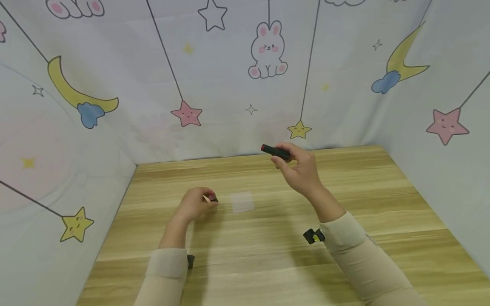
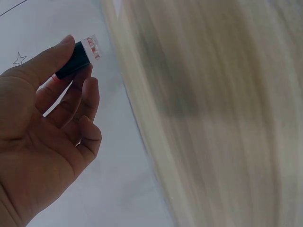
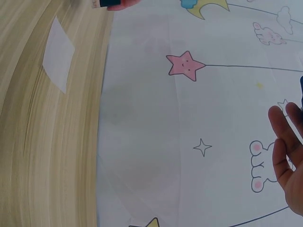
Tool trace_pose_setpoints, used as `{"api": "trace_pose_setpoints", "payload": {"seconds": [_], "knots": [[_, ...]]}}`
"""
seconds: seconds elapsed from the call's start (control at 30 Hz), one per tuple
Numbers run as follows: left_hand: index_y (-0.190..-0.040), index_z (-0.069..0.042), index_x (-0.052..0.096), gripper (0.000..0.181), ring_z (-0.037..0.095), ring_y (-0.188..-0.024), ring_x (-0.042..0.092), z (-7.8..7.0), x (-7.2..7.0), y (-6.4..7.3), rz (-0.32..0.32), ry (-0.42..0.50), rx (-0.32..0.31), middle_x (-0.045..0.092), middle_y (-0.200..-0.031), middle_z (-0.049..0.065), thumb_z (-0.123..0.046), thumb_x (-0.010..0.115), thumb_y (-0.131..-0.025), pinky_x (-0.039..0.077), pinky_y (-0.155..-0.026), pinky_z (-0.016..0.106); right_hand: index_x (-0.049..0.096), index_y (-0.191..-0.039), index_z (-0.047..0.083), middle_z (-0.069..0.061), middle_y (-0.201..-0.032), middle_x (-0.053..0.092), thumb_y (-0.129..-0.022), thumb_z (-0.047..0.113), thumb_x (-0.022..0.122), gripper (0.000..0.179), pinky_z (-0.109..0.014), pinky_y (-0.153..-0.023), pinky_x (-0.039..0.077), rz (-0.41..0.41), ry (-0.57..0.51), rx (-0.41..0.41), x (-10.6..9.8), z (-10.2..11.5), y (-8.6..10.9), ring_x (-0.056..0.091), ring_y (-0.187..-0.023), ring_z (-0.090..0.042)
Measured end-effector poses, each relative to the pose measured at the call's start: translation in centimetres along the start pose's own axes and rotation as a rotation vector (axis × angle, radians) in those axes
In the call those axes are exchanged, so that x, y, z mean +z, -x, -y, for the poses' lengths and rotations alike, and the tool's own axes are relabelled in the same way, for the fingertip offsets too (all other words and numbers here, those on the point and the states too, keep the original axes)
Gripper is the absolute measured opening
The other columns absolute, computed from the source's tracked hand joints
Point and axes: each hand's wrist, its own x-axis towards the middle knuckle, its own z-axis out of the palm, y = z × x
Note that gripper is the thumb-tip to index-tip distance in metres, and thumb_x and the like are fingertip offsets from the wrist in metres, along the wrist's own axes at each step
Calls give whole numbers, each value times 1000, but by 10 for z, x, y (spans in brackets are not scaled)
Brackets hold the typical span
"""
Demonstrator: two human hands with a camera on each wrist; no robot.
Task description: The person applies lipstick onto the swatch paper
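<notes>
My left hand [image 1: 193, 205] is low over the table, left of a small white paper square [image 1: 243, 202]. It pinches a short dark green stamp-like piece [image 2: 73, 61] between thumb and fingertips; the left wrist view shows its white end with red marks. Higher and to the right, my right hand [image 1: 302, 169] holds a dark tube [image 1: 276, 151] with a red end pointing left. In the right wrist view only a sliver of that tube [image 3: 301, 87] shows at the edge, beside the fingers. The two held pieces are well apart.
The wood-grain table [image 1: 268, 263] meets a white cloth backdrop [image 1: 229, 85] printed with stars, moons and a rabbit. Similar cloth walls stand left and right. A black strap piece with a yellow-green spot [image 1: 314, 236] sits at the right cuff, another black piece [image 1: 190, 261] at the left.
</notes>
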Motion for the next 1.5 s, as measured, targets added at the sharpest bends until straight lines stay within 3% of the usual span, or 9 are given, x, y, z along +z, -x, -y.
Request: {"api": "trace_pose_setpoints", "payload": {"seconds": [0.2,0.4,0.73,0.97,1.03,1.17,1.27,1.4,1.5], "knots": [[-109,-3,73,24,19,-84,59,10,7,-4,17,-1,-41,68,-103,5,-16,78,-90,50,-79,37,69,-106,-2,-10,-82,72,-86,-1,78,22,-16,-62,48,1,4,4,0,-1,0,66,-61,-18],[-108,-3,73,23,19,-85,59,16,13,-7,23,-6,-30,68,-102,5,-15,79,-89,50,-80,38,68,-104,-8,-17,-80,71,-82,-8,78,24,-12,-63,45,-7,33,31,1,3,0,64,-58,-25],[-106,-2,73,21,18,-83,61,21,17,-9,36,-20,3,68,-99,4,-11,80,-88,51,-80,39,66,-101,-12,-20,-80,70,-82,-11,76,21,-12,-63,45,-4,47,20,-5,40,-9,63,-58,-28],[-107,-3,73,21,20,-88,62,19,16,-9,38,-25,-2,68,-100,4,-9,79,-88,52,-85,42,68,-104,-8,-17,-81,71,-83,-6,78,23,-12,-64,45,-4,47,33,-2,16,-3,63,-59,-24],[-113,-1,71,28,22,-90,63,19,16,-8,32,-21,-5,68,-104,7,-9,80,-87,52,-87,44,68,-103,-8,-16,-80,70,-83,-7,78,23,-13,-64,45,-4,52,29,-2,15,-2,63,-59,-23],[-135,-3,60,57,34,-113,59,16,13,-7,-24,-54,-13,64,-125,15,-22,83,-86,41,-100,54,66,-101,-12,-19,-78,69,-82,-12,76,21,-14,-63,45,-1,59,15,-4,35,-7,62,-58,-27],[-145,-7,52,74,39,-129,47,7,10,-9,-112,-55,1,57,-138,16,-37,83,-85,29,-106,61,67,-101,-12,-19,-78,69,-82,-11,76,21,-15,-63,45,0,56,19,-5,39,-8,62,-58,-27],[-141,-7,55,68,36,-132,46,-12,8,-12,-214,86,87,56,-139,13,-42,79,-88,30,-109,58,67,-100,-11,-19,-79,70,-82,-10,77,21,-18,-62,47,-1,56,19,-3,39,-8,63,-58,-27],[-134,-7,61,54,30,-124,53,-32,8,-14,-224,221,178,62,-131,10,-36,77,-92,41,-102,52,68,-100,-11,-19,-80,71,-82,-10,78,21,-19,-63,48,1,54,22,-2,38,-7,63,-59,-27]]}}
